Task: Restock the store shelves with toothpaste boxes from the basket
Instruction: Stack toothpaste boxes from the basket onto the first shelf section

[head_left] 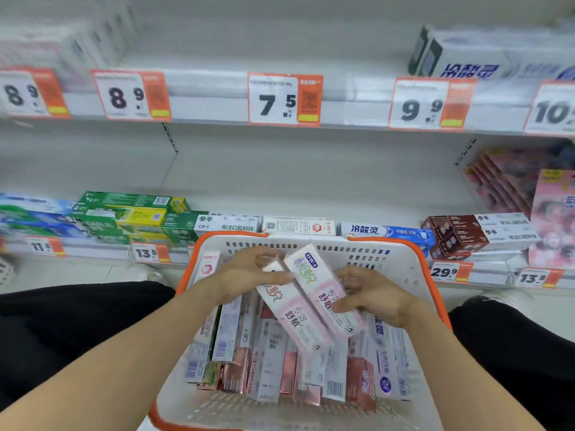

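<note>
Pink-and-white toothpaste boxes [323, 293], two of them, are lifted above the basket [413, 269]. The left hand [249, 272] pinches their far ends; the right hand [373, 293] curls round the right-hand box, partly hiding it. More boxes [267, 362] stand packed in the basket below, their near print blurred. Beyond, the lower shelf [102, 250] carries green boxes [124, 216] at left and brown boxes [451, 234] at right. Price tags [284, 99] line the upper shelf edge; the leftmost is cut off.
</note>
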Available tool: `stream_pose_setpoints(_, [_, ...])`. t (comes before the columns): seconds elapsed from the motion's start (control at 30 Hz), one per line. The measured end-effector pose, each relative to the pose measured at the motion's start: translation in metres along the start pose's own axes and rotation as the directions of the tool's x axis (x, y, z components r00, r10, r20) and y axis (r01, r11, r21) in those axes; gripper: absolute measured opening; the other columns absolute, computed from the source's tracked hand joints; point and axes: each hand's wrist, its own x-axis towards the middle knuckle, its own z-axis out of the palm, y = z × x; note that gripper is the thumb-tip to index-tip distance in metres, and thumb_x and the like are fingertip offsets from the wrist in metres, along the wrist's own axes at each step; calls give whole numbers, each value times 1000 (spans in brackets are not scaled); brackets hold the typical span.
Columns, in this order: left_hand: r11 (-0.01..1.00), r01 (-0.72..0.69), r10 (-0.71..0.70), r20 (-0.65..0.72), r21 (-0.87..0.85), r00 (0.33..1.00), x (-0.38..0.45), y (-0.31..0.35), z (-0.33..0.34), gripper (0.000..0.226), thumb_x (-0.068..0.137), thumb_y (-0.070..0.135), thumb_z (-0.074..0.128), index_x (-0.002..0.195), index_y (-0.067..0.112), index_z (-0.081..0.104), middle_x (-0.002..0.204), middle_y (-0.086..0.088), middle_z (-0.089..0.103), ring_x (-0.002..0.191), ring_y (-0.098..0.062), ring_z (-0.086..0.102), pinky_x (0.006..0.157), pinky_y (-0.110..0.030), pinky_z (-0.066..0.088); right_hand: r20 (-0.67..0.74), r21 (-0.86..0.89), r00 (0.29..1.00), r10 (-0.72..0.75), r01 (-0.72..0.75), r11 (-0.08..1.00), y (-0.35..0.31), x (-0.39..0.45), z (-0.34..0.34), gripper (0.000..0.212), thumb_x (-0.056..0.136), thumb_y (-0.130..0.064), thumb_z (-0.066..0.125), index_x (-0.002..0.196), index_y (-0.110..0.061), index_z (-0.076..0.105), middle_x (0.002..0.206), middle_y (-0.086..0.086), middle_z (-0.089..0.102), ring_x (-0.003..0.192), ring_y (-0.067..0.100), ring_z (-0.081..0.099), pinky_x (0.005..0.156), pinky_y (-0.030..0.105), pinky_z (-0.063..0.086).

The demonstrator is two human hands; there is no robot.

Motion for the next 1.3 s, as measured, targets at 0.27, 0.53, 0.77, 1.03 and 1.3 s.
stream_pose_setpoints(0.27, [968, -239, 236, -47, -81, 971, -28, 104, -34, 46, 70, 21, 82, 110, 3, 72, 106, -17, 75, 87, -26, 71, 82, -35, 57, 17, 57, 944, -329, 328, 943, -88, -27, -1, 54, 74, 6, 81, 123, -8, 65, 112, 20, 72, 106, 39, 69, 89, 47, 57])
stream_pose_setpoints(0.53, [909, -272, 293, -19, 315, 956, -69, 176, -92, 35, 71, 25, 90, 99, 12, 75, 98, 0, 78, 92, -15, 74, 86, -30, 57, 38, 18, 844, -535, 534, 845, -149, -32, 49, 52, 78, -14, 84, 127, -16, 66, 123, 11, 70, 115, 34, 66, 97, 46, 54])
stream_pose_setpoints(0.77, [890, -456, 450, -201, 18, 870, -102, 182, -136, 45, 62, 28, 88, 99, 4, 76, 98, -11, 78, 87, -22, 74, 82, -33, 59, -183, -97, 682, -708, 704, 704, -215, -56, 75, 73, 50, -41, 96, 115, -20, 71, 108, 13, 75, 102, 35, 71, 93, 43, 57])
stream_pose_setpoints(1.03, [811, -533, 385, -466, -240, 796, -121, 161, -198, 38, 58, 34, 90, 85, 12, 78, 90, -15, 77, 79, -23, 72, 77, -32, 52, -146, -304, 535, -832, 776, 553, -342, -42, 120, 59, 54, -38, 93, 106, -20, 72, 99, 6, 78, 93, 26, 74, 85, 42, 59])
stream_pose_setpoints(1.3, [760, -546, 353, -483, -351, 802, -124, 152, -208, 50, 57, 33, 86, 95, 3, 76, 89, -14, 78, 79, -23, 73, 71, -25, 55, -146, -467, 526, -838, 710, 527, -484, 66, 185, 51, 60, -20, 96, 104, -20, 72, 99, 2, 75, 82, 10, 72, 63, 21, 54])
